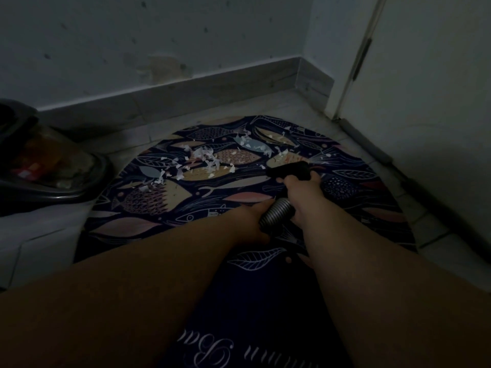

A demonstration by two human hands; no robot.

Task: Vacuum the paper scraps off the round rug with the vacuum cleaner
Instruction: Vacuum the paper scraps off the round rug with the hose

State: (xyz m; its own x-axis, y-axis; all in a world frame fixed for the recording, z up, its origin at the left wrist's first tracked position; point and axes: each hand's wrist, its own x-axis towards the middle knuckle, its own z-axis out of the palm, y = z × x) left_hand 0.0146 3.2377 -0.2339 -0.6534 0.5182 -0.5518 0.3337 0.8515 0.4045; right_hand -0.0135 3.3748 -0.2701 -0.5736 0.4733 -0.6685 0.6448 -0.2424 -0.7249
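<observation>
Dim tiled floor (292, 106): white paper scraps (207, 158) litter the round fish-patterned rug (164, 224) at its far edge; right hand (300, 189) grips the black vacuum nozzle (289, 170), left hand (249, 221) holds the ribbed grey hose (276, 213).

1 round dark fish-print rug (239, 197); 1 black canister vac (39, 166), left; 1 ribbed grey hose (276, 212); 1 black nozzle (289, 170); white paper scraps (207, 158): dozens, uncountable.
</observation>
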